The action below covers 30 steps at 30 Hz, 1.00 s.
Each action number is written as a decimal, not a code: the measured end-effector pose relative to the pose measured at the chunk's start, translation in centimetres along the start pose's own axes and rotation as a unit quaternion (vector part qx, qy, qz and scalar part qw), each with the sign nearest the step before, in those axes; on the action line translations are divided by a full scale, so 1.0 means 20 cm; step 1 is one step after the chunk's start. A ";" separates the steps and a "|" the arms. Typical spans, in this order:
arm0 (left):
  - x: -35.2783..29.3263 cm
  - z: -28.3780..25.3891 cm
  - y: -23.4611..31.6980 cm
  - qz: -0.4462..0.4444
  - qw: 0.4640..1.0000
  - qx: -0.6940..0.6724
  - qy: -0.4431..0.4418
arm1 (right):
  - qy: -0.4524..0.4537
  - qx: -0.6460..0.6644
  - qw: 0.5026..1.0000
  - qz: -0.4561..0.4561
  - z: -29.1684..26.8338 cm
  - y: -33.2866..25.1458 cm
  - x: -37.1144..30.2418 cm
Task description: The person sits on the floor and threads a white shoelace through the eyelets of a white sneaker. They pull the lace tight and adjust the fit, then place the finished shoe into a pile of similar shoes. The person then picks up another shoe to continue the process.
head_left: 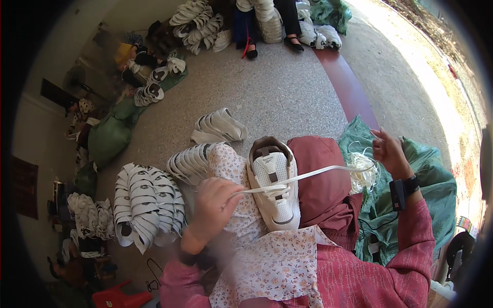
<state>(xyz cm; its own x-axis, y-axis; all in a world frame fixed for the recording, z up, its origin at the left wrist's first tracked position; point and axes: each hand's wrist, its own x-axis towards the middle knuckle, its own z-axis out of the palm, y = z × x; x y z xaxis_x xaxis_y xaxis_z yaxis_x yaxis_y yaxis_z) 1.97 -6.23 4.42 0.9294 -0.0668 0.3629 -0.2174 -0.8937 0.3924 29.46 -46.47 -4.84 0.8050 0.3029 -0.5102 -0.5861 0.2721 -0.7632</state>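
Note:
A white and beige sneaker [273, 203] with a brown collar lies across my lap, toe toward me. A flat white shoelace [313, 175] crosses its tongue and eyelets. My left hand [213, 205] is closed on one side of the lace, just left of the shoe. Out to the right, my right hand [387, 151] is raised with its fingers loosely apart. The other lace end reaches close to its lower edge; I cannot make out any grip on it. Below that hand, a bundle of white laces [363, 172] rests on a green sack [426, 179].
Nested stacks of white shoe uppers [149, 205] stand at my left, with more uppers [220, 126] ahead on the speckled floor [277, 87]. A red plastic stool [121, 296] is at lower left. Other people sit along the left and far side near green sacks [110, 131].

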 end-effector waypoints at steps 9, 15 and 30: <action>0.23 0.20 0.04 0.099 0.992 -0.076 -0.016 | -0.179 -0.319 0.918 -0.153 0.47 0.13 -0.19; 0.30 0.26 -0.02 -0.013 0.977 -0.189 -0.099 | -0.298 -0.420 0.857 0.011 0.71 0.24 -0.25; 0.37 0.27 -0.07 0.036 0.975 -0.023 -0.218 | -0.573 -0.399 0.705 -0.123 0.84 0.19 -0.61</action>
<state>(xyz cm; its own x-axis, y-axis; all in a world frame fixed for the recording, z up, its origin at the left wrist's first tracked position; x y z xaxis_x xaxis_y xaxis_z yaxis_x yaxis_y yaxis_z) 10.64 -7.89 2.04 0.9476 -0.3193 0.0017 -0.2905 -0.8599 0.4197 15.77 -33.68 5.14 0.0018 0.9998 -0.0175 0.1645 -0.0176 -0.9862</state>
